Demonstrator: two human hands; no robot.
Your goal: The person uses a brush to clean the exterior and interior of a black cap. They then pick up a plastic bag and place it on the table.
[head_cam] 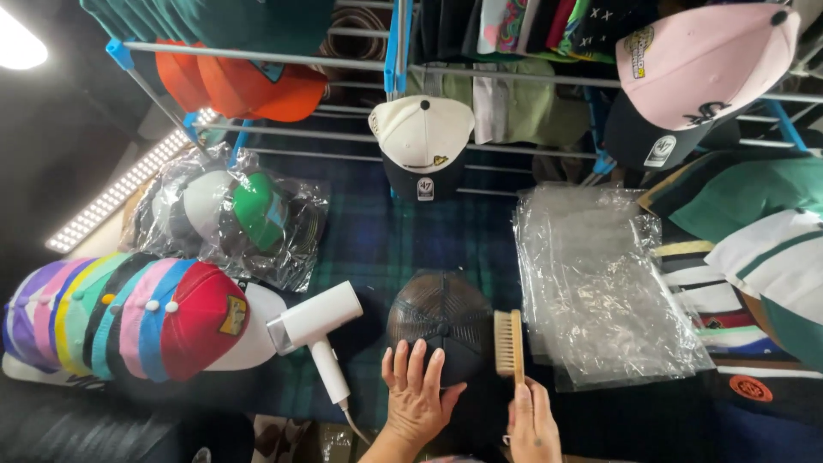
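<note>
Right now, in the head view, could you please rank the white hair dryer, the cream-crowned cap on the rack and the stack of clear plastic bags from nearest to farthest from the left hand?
1. White hair dryer: just left of the left hand.
2. Stack of clear plastic bags: to the right, past the brush.
3. Cream-crowned cap: straight ahead, up on the rack.

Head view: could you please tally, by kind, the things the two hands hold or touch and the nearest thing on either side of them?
dark mesh cap, under the left hand: 1
wooden brush, held by the right hand: 1
white hair dryer: 1
stack of clear plastic bags: 1
Total: 4
</note>
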